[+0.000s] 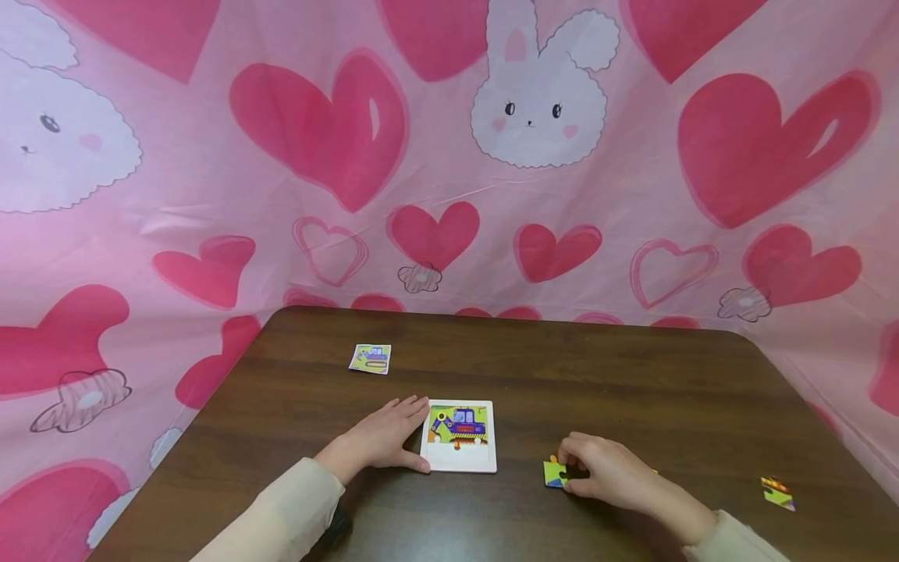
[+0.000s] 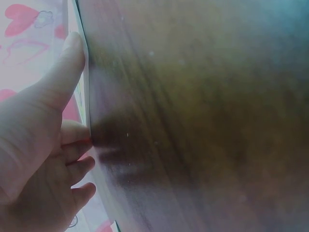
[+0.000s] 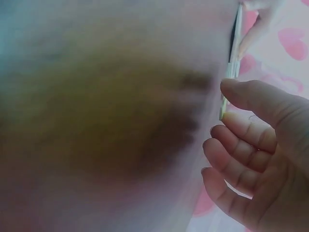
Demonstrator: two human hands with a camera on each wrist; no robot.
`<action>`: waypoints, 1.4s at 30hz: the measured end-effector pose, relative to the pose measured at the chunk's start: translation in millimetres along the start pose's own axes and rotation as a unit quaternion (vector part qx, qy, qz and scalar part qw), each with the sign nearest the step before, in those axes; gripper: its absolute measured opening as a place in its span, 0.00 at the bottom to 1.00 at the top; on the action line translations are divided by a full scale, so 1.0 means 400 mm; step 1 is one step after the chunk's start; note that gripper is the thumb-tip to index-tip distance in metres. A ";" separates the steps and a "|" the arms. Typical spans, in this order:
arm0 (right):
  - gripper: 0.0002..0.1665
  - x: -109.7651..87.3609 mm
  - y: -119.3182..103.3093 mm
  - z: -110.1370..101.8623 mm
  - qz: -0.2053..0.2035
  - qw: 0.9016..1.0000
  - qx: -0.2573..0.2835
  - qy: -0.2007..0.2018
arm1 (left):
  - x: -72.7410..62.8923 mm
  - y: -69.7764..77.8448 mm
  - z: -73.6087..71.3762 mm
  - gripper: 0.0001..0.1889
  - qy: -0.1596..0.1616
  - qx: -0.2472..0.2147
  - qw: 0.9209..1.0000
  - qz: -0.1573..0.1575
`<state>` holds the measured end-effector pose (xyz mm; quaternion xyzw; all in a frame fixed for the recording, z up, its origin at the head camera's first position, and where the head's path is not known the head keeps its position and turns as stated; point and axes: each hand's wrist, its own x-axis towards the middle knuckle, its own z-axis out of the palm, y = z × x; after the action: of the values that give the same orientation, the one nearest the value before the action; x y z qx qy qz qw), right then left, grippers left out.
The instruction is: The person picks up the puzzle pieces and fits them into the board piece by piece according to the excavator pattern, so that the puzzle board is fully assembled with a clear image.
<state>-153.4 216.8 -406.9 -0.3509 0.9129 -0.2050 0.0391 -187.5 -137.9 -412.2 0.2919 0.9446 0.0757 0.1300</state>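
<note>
A white-framed jigsaw board (image 1: 460, 471) lies on the table with the upper part of a purple digger picture filled and its lower part bare white. My left hand (image 1: 382, 439) rests at the board's left side, fingers stretched toward the top corner and thumb by the bottom one. In the left wrist view its thumb (image 2: 72, 53) lies along the board's edge. To the right of the board, my right hand (image 1: 607, 471) pinches a green and blue puzzle piece (image 1: 554, 474) between thumb and forefinger. The other fingers curve loosely in the right wrist view.
Further right lies another puzzle piece (image 1: 778, 493), green with orange and dark parts. A bit of yellow (image 1: 656, 471) shows behind the right hand, mostly hidden. Beyond the board is a small digger picture card (image 1: 371, 359). A pink heart-patterned cloth (image 1: 449, 179) hangs around the brown table (image 1: 562, 359).
</note>
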 end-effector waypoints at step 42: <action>0.11 0.315 -0.207 0.103 -0.094 0.994 -0.060 -0.005 | -0.010 0.003 -0.006 0.50 0.021 0.017 0.999 0.025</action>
<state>-187.4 64.3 -402.3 -0.4383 0.8861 -0.1508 0.0031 -184.2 -139.3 -408.8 0.3156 0.9407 0.0691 0.1037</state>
